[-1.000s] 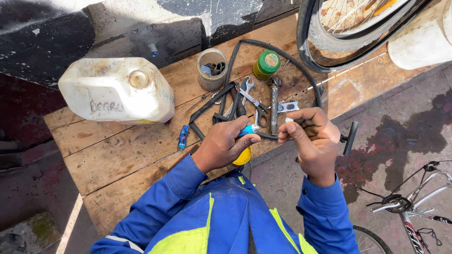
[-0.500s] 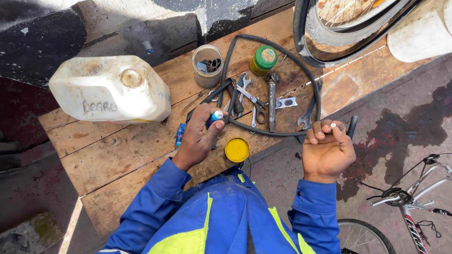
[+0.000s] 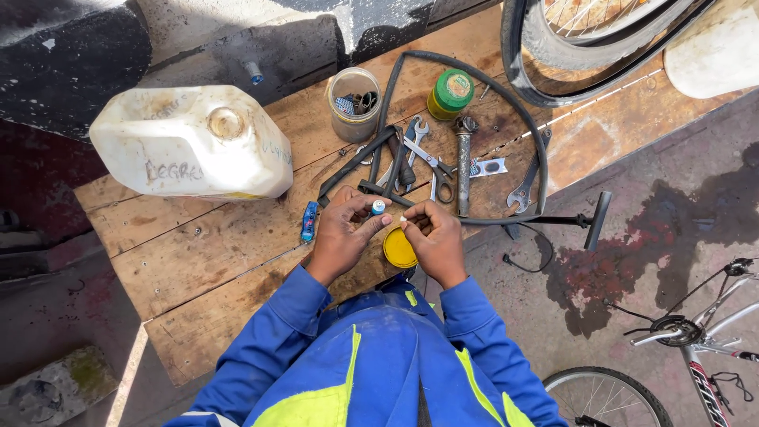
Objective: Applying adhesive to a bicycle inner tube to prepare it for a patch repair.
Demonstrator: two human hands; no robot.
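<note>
Over the near edge of the wooden bench (image 3: 198, 253), both hands close together. Left hand (image 3: 344, 233) pinching a small blue-capped tube (image 3: 378, 207) between thumb and fingers, cap upward. Right hand (image 3: 433, 237) curled, fingertips pressed on something tiny and pale (image 3: 403, 219), too small to identify, perhaps a patch. Just below and between the hands, a round yellow tin (image 3: 398, 250) at the plank's edge. Directly ahead, crowded: black inner tube (image 3: 474, 79) looped round scissors (image 3: 431, 162) and spanners (image 3: 523, 190). More bare board to the left, short of the white jerrycan (image 3: 190, 142), with only a small blue object (image 3: 308, 221) lying there.
</note>
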